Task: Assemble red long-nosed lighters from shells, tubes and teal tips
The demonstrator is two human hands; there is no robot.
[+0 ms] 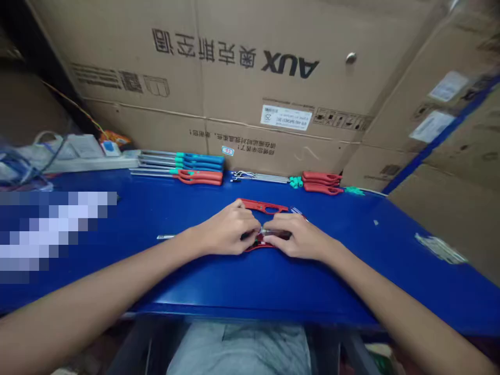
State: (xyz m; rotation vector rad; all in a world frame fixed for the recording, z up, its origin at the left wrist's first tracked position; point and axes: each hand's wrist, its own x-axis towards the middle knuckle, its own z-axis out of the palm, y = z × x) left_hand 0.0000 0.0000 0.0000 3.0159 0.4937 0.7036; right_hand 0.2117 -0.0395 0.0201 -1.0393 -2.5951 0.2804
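My left hand [232, 228] is closed over the left end of a red lighter casing half [260, 248] lying on the blue table. Its fingers are curled, and what sits under them is mostly hidden. My right hand [299, 238] pinches a dark, see-through lighter fuel tank [278, 234] over the same casing half. The fingertips of both hands nearly meet. Just behind them lies another red casing half [267, 207] with a trigger opening, close to the left fingers. Beside its right end are a few thin metal pieces [297, 211].
Stacked assembled lighters [199, 167], blue and red, lie at the back left. Metal rods [269, 178], red casings [322, 182] and green small parts [353, 190] line the cardboard wall [234, 104]. A power strip [94, 162] with cables stands left; a flat bundle [440, 248] lies right.
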